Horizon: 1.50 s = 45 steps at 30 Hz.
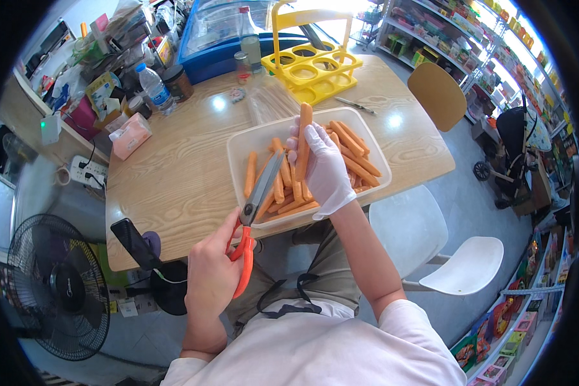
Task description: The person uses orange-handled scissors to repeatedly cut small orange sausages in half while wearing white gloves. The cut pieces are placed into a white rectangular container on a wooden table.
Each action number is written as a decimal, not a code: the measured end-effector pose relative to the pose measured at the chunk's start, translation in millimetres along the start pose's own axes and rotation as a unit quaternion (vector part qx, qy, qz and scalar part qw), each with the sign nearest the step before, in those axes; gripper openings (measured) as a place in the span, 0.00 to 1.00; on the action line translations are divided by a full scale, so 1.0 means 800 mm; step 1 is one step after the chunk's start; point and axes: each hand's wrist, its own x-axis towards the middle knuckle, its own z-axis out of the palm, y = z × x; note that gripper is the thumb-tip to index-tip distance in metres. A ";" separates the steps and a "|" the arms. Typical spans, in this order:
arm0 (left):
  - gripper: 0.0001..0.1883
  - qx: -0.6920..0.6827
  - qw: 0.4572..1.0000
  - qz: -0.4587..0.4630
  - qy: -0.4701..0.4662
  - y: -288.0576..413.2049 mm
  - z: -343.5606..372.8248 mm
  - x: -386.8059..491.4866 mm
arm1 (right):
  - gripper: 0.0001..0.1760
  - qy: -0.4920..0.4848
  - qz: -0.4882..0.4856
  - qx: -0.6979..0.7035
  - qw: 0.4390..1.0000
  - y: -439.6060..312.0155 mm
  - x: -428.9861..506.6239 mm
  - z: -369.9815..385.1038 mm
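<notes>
My bare left hand [213, 271] grips the orange-red handles of a pair of scissors [247, 236]. Their dark blades lie together and point up over the left part of a white plastic tub [232, 170]. A thin clear glove covers my right hand [327, 176], which holds one orange sausage [303, 142] lengthwise above the tub. The scissor tips are a little to the left of this sausage, apart from it. Many more sausages [350, 139] lie loose in the tub, some hidden behind my gloved hand.
Behind the tub lie a clear bag of thin sticks [273, 100], a yellow bottle carrier [313, 72] and a pen [355, 105]. A tissue pack [131, 136] and water bottle [155, 89] stand at left. A fan [60, 287] and white chairs [405, 222] flank me.
</notes>
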 end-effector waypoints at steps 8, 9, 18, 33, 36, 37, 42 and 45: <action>0.29 0.022 0.998 0.033 0.049 -0.004 0.026 0.026 | 0.26 -0.008 0.058 -0.049 0.997 0.016 -0.011 0.006; 0.29 0.028 0.998 0.039 0.051 -0.003 0.029 0.027 | 0.26 -0.014 0.051 -0.061 0.997 0.017 -0.012 0.006; 0.29 0.059 0.994 0.067 0.061 0.001 0.035 0.032 | 0.22 -0.036 0.016 -0.056 0.998 0.015 -0.020 0.003; 0.29 0.077 0.993 0.066 0.052 0.000 0.036 0.029 | 0.21 -0.026 -0.032 -0.046 0.998 0.012 -0.029 0.012; 0.30 0.066 0.996 0.059 0.034 0.001 0.033 0.026 | 0.22 -0.020 -0.050 -0.068 0.996 0.012 -0.027 0.011; 0.30 0.069 0.995 0.059 0.032 0.002 0.033 0.025 | 0.22 -0.014 -0.051 -0.071 0.996 0.012 -0.027 0.011; 0.29 0.088 0.992 0.074 0.047 0.001 0.033 0.027 | 0.23 -0.006 -0.041 -0.067 0.997 0.009 -0.031 0.015; 0.28 0.102 0.990 0.078 0.059 0.001 0.034 0.027 | 0.24 0.009 -0.044 -0.089 0.995 0.007 -0.034 0.019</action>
